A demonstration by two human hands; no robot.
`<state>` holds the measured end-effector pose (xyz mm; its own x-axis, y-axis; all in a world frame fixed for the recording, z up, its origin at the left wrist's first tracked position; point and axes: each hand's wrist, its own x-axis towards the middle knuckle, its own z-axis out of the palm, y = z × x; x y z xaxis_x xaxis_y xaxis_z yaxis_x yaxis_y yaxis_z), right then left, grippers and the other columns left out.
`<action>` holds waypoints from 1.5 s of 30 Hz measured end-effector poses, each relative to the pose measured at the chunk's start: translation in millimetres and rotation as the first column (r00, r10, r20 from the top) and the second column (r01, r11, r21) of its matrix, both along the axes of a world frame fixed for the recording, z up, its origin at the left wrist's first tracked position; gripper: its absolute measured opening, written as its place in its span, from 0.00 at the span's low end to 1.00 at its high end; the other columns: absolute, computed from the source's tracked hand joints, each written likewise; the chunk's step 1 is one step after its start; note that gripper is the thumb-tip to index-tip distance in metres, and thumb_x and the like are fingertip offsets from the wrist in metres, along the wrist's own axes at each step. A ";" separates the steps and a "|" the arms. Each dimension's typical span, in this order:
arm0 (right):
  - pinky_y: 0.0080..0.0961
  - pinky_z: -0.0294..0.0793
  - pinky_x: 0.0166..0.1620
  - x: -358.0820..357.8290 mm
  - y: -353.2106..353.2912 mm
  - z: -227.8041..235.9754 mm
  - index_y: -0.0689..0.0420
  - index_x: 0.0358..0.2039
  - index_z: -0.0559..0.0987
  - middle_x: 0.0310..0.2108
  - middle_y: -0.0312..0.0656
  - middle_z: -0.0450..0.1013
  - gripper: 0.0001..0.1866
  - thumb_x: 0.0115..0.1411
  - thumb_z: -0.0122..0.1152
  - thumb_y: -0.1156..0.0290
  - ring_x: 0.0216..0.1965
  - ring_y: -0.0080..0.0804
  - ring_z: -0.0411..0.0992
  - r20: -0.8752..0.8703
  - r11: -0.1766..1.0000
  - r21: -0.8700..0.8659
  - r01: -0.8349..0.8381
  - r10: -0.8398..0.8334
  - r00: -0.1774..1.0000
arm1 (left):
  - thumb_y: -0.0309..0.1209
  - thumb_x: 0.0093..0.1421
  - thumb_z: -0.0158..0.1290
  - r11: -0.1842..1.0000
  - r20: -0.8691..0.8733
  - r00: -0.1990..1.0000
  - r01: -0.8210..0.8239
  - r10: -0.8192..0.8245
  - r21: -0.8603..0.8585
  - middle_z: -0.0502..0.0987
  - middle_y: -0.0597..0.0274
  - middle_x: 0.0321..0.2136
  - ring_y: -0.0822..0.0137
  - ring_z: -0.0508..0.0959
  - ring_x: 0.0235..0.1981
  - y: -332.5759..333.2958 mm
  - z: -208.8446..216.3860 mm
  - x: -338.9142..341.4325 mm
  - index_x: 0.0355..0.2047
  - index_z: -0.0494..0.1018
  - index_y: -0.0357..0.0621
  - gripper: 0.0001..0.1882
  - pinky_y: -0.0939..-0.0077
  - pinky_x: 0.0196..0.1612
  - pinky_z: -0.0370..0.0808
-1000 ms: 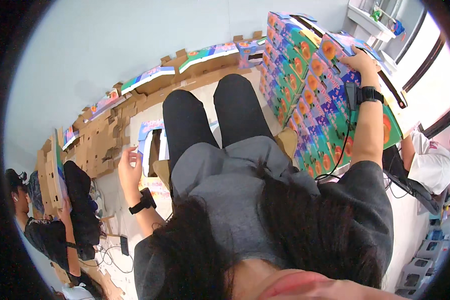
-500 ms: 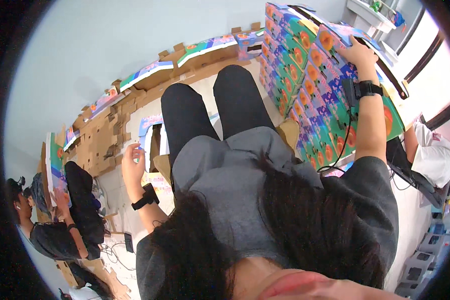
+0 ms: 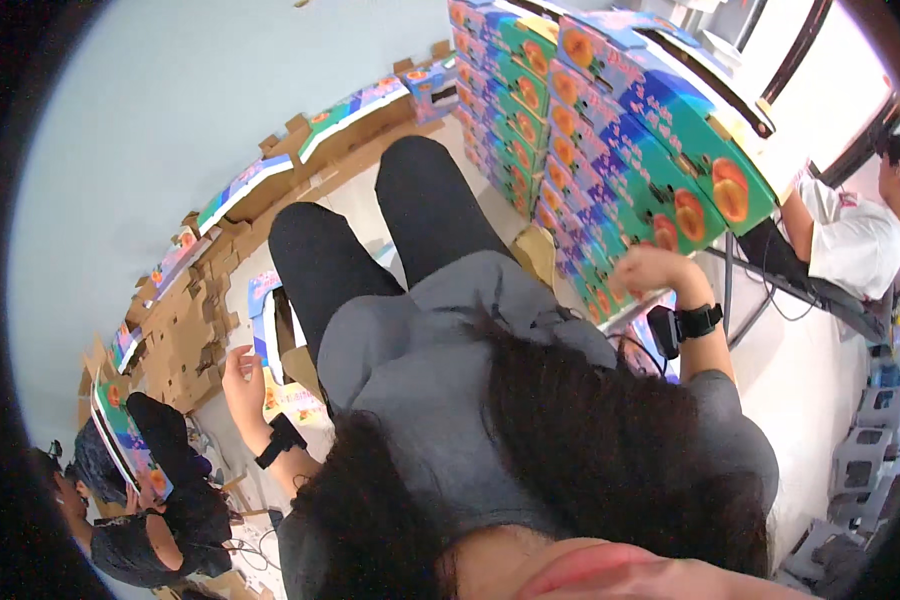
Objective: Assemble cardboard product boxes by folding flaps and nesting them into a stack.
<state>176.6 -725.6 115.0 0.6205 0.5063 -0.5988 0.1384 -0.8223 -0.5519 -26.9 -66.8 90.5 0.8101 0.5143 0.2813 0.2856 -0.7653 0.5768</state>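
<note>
My left hand hangs with loosely bent fingers and nothing in it. Close by, an opened purple and white carton lies beside my leg, above a yellow printed carton. My right hand is in front of the lower part of a tall stack of flat fruit-printed cartons, its fingers loosely curled and slightly blurred. It holds nothing I can see; whether it touches the stack I cannot tell. On top of the stack lies a blue and green carton with a dark slot. Each wrist wears a black strapped device.
Printed cartons and flattened brown cardboard line the wall. A co-worker at lower left has hands on a printed carton. Another person in a white shirt sits at right. Grey plastic stools stand at far right.
My right hand has left the top of the carton stack and come down toward my body. The view has turned, shifting the scene. The co-worker's carton is tilted differently.
</note>
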 end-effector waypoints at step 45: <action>0.57 0.65 0.62 -103.4 -168.2 -360.3 0.42 0.63 0.61 0.62 0.40 0.64 0.46 0.47 0.73 0.47 0.66 0.41 0.60 0.356 0.237 -0.673 0.701 -0.727 0.587 | 0.32 0.64 0.57 1.000 -0.226 0.974 0.019 -0.014 0.019 0.81 0.60 0.34 0.71 0.80 0.36 -2.3 55.4 -3.2 0.42 0.77 0.36 0.11 0.77 0.41 0.75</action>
